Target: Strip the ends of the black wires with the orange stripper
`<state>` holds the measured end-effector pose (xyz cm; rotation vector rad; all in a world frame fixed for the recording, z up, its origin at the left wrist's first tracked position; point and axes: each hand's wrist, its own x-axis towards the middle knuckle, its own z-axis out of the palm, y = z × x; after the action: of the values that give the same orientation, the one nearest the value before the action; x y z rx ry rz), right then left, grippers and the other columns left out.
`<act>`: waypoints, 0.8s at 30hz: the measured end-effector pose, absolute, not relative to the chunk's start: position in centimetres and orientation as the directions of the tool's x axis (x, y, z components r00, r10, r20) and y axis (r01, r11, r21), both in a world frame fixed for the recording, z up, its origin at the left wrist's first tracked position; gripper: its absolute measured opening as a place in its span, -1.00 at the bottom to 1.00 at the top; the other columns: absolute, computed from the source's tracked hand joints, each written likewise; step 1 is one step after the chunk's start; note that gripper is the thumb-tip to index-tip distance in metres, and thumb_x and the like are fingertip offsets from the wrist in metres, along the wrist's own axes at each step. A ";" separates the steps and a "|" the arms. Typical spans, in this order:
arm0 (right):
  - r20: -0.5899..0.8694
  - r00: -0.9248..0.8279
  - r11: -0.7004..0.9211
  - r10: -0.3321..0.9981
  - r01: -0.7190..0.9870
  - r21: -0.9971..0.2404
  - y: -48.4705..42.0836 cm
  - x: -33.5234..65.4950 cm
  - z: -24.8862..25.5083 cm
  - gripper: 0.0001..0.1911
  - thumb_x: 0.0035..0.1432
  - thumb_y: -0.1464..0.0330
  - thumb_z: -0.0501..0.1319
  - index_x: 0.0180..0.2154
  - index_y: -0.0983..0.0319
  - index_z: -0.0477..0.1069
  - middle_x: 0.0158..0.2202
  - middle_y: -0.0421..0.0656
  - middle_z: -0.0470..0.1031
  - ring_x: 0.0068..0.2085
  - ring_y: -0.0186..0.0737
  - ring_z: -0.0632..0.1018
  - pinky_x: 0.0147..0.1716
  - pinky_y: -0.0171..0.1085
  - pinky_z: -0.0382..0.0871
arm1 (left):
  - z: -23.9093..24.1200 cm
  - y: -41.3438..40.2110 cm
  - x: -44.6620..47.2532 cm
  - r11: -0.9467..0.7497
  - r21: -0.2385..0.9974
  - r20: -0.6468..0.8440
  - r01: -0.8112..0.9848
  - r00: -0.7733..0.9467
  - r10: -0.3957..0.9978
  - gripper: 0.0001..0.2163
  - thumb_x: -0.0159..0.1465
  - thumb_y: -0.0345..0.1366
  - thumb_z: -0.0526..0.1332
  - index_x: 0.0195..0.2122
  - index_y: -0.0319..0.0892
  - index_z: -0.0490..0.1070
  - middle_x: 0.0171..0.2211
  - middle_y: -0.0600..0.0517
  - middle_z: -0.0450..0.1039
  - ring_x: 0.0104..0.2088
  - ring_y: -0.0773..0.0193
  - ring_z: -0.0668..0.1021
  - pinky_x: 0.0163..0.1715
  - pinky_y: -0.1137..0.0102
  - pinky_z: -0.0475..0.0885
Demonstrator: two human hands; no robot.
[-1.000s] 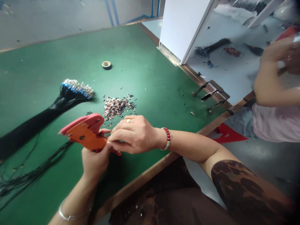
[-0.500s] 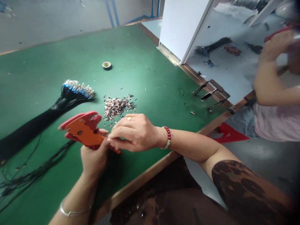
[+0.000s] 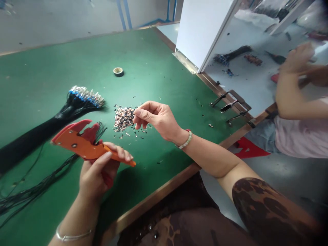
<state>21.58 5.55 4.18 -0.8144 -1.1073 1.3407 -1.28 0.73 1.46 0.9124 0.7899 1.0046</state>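
My left hand (image 3: 99,172) is wrapped round the handles of an orange-red crimping tool (image 3: 79,141), held above the green table (image 3: 153,61) with its jaws pointing left. My right hand (image 3: 157,118) hovers over a small pile of metal terminals (image 3: 124,118), thumb and forefinger pinched together; what they pinch is too small to make out. A thick bundle of black wires with blue and silver crimped ends (image 3: 85,96) lies to the left. Loose thin black wires (image 3: 38,189) trail under the tool.
A small roll of tape (image 3: 118,71) sits farther back on the table. A white panel (image 3: 202,30) stands at the table's right edge, with metal clamps (image 3: 230,104) beside it. Another person's arm (image 3: 294,89) works at the neighbouring grey table on the right.
My right hand has left the crimping tool and moved up and back to the terminal pile. My left hand has tilted the tool flatter and shifted it slightly left.
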 end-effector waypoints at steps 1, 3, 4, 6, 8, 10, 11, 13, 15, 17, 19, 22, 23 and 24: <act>0.120 -0.111 0.075 0.986 -0.347 -0.935 5.6 21.6 4.2 -0.64 0.18 0.10 0.47 -0.36 0.24 0.49 -0.37 -0.18 0.62 -0.43 -0.39 0.61 -0.46 -0.38 0.44 | 1.4 0.7 -1.3 0.267 0.896 -0.134 -0.354 0.358 0.924 -0.95 0.33 -0.33 0.27 -0.21 -0.16 0.49 -0.39 0.01 0.52 -0.31 0.15 0.62 -0.21 0.17 0.64; 0.079 -0.133 0.023 0.988 -0.381 -0.924 5.5 21.5 4.3 -0.64 0.16 0.11 0.48 -0.36 0.24 0.50 -0.38 -0.19 0.63 -0.43 -0.39 0.61 -0.46 -0.38 0.44 | 1.2 0.5 -1.2 0.297 0.886 -0.141 -0.356 0.402 0.905 -0.94 0.35 -0.32 0.24 -0.18 -0.15 0.48 -0.38 0.01 0.51 -0.32 0.15 0.61 -0.22 0.16 0.63; 0.060 -0.144 -0.001 0.988 -0.395 -0.919 5.4 21.4 4.3 -0.65 0.15 0.12 0.49 -0.36 0.24 0.50 -0.38 -0.19 0.63 -0.44 -0.39 0.62 -0.47 -0.38 0.44 | 1.1 0.4 -1.1 0.309 0.883 -0.142 -0.354 0.426 0.894 -0.93 0.36 -0.31 0.23 -0.17 -0.15 0.47 -0.38 0.01 0.51 -0.31 0.14 0.61 -0.22 0.15 0.63; 0.033 -0.163 -0.039 0.986 -0.419 -0.907 5.3 21.2 4.2 -0.66 0.13 0.13 0.50 -0.37 0.24 0.51 -0.38 -0.19 0.64 -0.44 -0.39 0.61 -0.47 -0.39 0.44 | 1.0 0.2 -1.0 0.329 0.880 -0.144 -0.342 0.468 0.872 -0.90 0.37 -0.26 0.24 -0.14 -0.14 0.48 -0.36 0.00 0.51 -0.30 0.11 0.62 -0.21 0.11 0.63; 0.022 -0.178 -0.060 0.984 -0.444 -0.894 5.3 21.1 4.2 -0.67 0.13 0.15 0.50 -0.38 0.25 0.52 -0.39 -0.19 0.64 -0.46 -0.39 0.62 -0.48 -0.39 0.43 | 0.9 0.1 -0.9 0.337 0.882 -0.146 -0.329 0.489 0.860 -0.88 0.37 -0.23 0.27 -0.14 -0.14 0.49 -0.36 -0.01 0.52 -0.30 0.09 0.63 -0.21 0.10 0.63; 0.018 -0.192 -0.076 0.981 -0.470 -0.880 5.2 21.1 4.1 -0.69 0.13 0.16 0.50 -0.38 0.25 0.53 -0.40 -0.20 0.64 -0.46 -0.39 0.62 -0.48 -0.39 0.42 | 0.8 0.1 -0.9 0.332 0.888 -0.146 -0.319 0.490 0.859 -0.86 0.36 -0.22 0.29 -0.15 -0.15 0.50 -0.36 -0.02 0.53 -0.30 0.09 0.64 -0.23 0.11 0.64; 0.014 -0.198 -0.084 0.980 -0.480 -0.873 5.2 21.0 4.1 -0.70 0.13 0.17 0.50 -0.37 0.24 0.53 -0.40 -0.20 0.64 -0.46 -0.39 0.62 -0.48 -0.40 0.43 | 0.7 0.1 -0.9 0.332 0.890 -0.147 -0.311 0.494 0.857 -0.85 0.36 -0.21 0.30 -0.15 -0.16 0.51 -0.35 -0.02 0.53 -0.29 0.08 0.64 -0.23 0.10 0.64; 0.007 -0.208 -0.099 0.978 -0.495 -0.863 5.1 21.0 4.0 -0.70 0.13 0.17 0.50 -0.37 0.24 0.54 -0.40 -0.21 0.64 -0.46 -0.39 0.63 -0.47 -0.40 0.43 | 0.6 0.1 -1.0 0.335 0.897 -0.152 -0.290 0.509 0.848 -0.84 0.35 -0.21 0.31 -0.13 -0.16 0.52 -0.33 -0.04 0.55 -0.26 0.06 0.65 -0.21 0.09 0.65; 0.008 -0.215 -0.102 0.977 -0.497 -0.861 5.1 20.8 3.9 -0.68 0.12 0.15 0.51 -0.37 0.25 0.54 -0.41 -0.21 0.64 -0.46 -0.39 0.63 -0.48 -0.40 0.43 | 0.4 0.1 -1.0 0.335 0.904 -0.157 -0.265 0.523 0.838 -0.84 0.35 -0.22 0.32 -0.13 -0.17 0.52 -0.31 -0.05 0.56 -0.24 0.05 0.66 -0.20 0.08 0.66; 0.023 -0.217 -0.088 0.976 -0.486 -0.869 5.0 20.6 3.9 -0.65 0.09 0.12 0.52 -0.38 0.26 0.53 -0.41 -0.21 0.63 -0.47 -0.39 0.62 -0.50 -0.41 0.42 | 0.2 0.0 -1.0 0.320 0.913 -0.146 -0.254 0.527 0.837 -0.84 0.35 -0.23 0.32 -0.12 -0.18 0.52 -0.31 -0.06 0.57 -0.25 0.05 0.66 -0.21 0.08 0.66; 0.045 -0.214 -0.062 0.976 -0.468 -0.882 4.9 20.5 3.8 -0.62 0.08 0.10 0.53 -0.39 0.26 0.53 -0.42 -0.21 0.63 -0.48 -0.39 0.62 -0.51 -0.41 0.41 | 0.2 -0.1 -0.9 0.301 0.920 -0.132 -0.251 0.524 0.842 -0.84 0.35 -0.24 0.32 -0.11 -0.19 0.53 -0.30 -0.07 0.57 -0.26 0.04 0.66 -0.23 0.09 0.66; 0.066 -0.212 -0.036 0.975 -0.443 -0.896 4.8 20.3 3.8 -0.60 0.06 0.10 0.53 -0.39 0.27 0.52 -0.44 -0.21 0.62 -0.48 -0.39 0.61 -0.52 -0.41 0.40 | 0.2 -0.2 -0.7 0.272 0.931 -0.112 -0.243 0.520 0.847 -0.86 0.36 -0.25 0.32 -0.12 -0.18 0.54 -0.31 -0.07 0.57 -0.26 0.05 0.66 -0.24 0.12 0.65; 0.066 -0.211 -0.033 0.975 -0.437 -0.899 4.8 20.3 3.8 -0.61 0.06 0.11 0.54 -0.39 0.27 0.51 -0.44 -0.21 0.62 -0.48 -0.39 0.61 -0.52 -0.41 0.40 | 0.3 -0.2 -0.6 0.261 0.935 -0.103 -0.242 0.518 0.849 -0.86 0.37 -0.24 0.31 -0.13 -0.17 0.54 -0.31 -0.06 0.57 -0.27 0.06 0.66 -0.24 0.13 0.65; 0.064 -0.210 -0.034 0.976 -0.429 -0.903 4.8 20.3 3.8 -0.62 0.06 0.12 0.54 -0.39 0.28 0.51 -0.44 -0.21 0.62 -0.48 -0.39 0.61 -0.52 -0.41 0.40 | 0.4 -0.1 -0.5 0.251 0.937 -0.095 -0.242 0.516 0.852 -0.87 0.38 -0.23 0.30 -0.14 -0.17 0.54 -0.32 -0.05 0.57 -0.27 0.07 0.66 -0.23 0.14 0.65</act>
<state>20.33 4.85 3.78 -0.7484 -1.0283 1.5334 -0.54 -0.15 0.37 1.0638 0.6975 0.8320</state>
